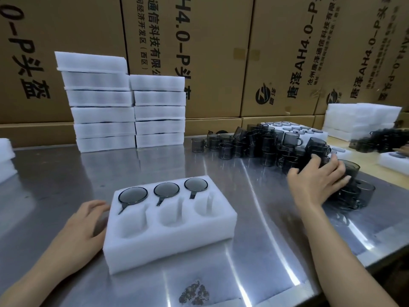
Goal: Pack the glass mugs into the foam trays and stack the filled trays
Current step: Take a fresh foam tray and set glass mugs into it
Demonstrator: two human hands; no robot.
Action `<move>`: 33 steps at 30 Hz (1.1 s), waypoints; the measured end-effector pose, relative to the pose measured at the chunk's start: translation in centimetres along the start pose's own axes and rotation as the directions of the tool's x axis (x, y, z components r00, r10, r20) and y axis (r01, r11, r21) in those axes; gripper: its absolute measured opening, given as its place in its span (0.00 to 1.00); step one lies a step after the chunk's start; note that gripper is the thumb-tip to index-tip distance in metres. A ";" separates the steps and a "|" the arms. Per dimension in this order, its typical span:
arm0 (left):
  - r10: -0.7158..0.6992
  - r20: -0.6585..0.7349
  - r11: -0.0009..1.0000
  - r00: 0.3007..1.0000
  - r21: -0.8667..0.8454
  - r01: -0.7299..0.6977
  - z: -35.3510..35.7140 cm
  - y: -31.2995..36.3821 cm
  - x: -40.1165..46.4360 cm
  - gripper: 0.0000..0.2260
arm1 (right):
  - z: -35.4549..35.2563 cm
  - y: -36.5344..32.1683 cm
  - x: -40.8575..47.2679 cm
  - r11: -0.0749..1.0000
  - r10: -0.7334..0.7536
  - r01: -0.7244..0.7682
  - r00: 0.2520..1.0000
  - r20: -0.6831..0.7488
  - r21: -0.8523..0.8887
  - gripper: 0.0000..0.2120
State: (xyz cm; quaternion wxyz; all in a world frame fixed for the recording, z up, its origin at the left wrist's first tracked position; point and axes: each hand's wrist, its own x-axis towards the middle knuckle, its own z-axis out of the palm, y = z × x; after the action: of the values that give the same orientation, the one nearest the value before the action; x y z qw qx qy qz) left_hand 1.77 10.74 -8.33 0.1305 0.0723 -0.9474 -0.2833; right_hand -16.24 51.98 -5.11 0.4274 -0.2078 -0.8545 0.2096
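At the far left edge a pile of white foam (6,158) is cut off by the frame, so its count and contents cannot be read. The left hand (83,227) lies with loose, straight fingers against the left end of the foam tray (168,242), gripping nothing. That light touch may not be enough: if a mug is pushed in hard, the tray could skid on the smooth steel bench (55,185).

The tray sits near the middle with three glass mugs (166,190) seated in its far row and three near pockets bare. Each pocket has a handle slot, so a mug turned the wrong way would likely sit proud and tilt any tray stacked on it.

Behind stand two columns of stacked trays (130,111); the left column leans a little and its top piece overhangs, so added weight could tip it. Whether those trays are filled is hidden.

To the right, the right hand (318,180) reaches into the heap of loose mugs (265,145), fingers curled over one dark mug (349,171). Blur hides whether the grip has truly closed on it. Pulling one out could set neighbours rolling or knocking together, and some lie close to the bench edge on the near right.

At the far right another hand (404,149) and more trays are mostly out of frame.
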 end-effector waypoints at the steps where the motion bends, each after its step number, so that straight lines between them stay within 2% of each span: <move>1: 0.002 -0.004 1.000 1.000 -0.002 -0.002 0.0 0.0 0.0 0.22 | 0.0 0.4 0.3 1.000 0.015 -0.015 1.000 0.002 0.000 0.21; 8: 0.002 0.002 1.000 1.000 0.015 -0.002 0.1 -0.2 0.2 0.24 | 0.1 2.1 1.4 0.997 0.060 -0.059 0.998 0.012 -0.051 0.14; 10: 0.004 0.001 1.000 1.000 0.017 -0.004 0.2 -0.3 0.3 0.26 | 0.0 2.1 1.5 0.998 0.043 -0.043 0.999 0.004 -0.052 0.13; 13: -0.002 -0.014 1.000 1.000 0.003 0.002 0.3 -0.1 0.2 0.21 | -0.2 2.3 1.7 0.999 -0.015 0.015 1.000 0.003 -0.037 0.14; 18: 0.003 -0.044 1.000 0.999 0.002 -0.003 0.5 -0.6 0.4 0.21 | -1.0 2.1 1.6 0.999 -0.042 0.043 0.999 0.006 -0.009 0.09; 22: 0.015 -0.075 1.000 0.997 0.008 -0.014 0.8 -0.8 0.6 0.22 | -1.9 1.1 0.7 0.969 -0.167 0.175 0.984 -0.059 0.173 0.09; 27: 0.032 -0.091 0.999 0.995 0.033 -0.029 1.0 -0.8 0.7 0.22 | -4.2 -2.6 -2.6 0.786 -0.466 0.429 0.884 -0.031 0.446 0.11; 29: 0.031 -0.087 0.999 0.996 0.044 -0.027 0.9 -0.8 0.8 0.22 | -5.6 -4.6 -4.7 0.700 -0.530 0.437 0.848 0.000 0.564 0.09; 31: 0.027 -0.085 0.999 0.996 0.048 -0.022 0.9 -0.8 0.9 0.23 | -7.1 -6.9 -6.9 0.631 -0.550 0.382 0.834 0.041 0.675 0.07; 33: 0.031 -0.082 0.999 0.996 0.035 -0.028 0.9 -0.7 0.8 0.23 | -8.5 -9.4 -8.9 0.600 -0.571 0.335 0.816 0.095 0.727 0.05</move>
State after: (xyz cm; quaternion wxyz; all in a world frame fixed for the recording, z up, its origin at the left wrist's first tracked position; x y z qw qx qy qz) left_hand 0.80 10.44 -9.26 0.1726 0.0724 -0.9467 -0.2622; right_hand -6.02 41.02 -1.15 0.3682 0.2272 -0.7974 0.4207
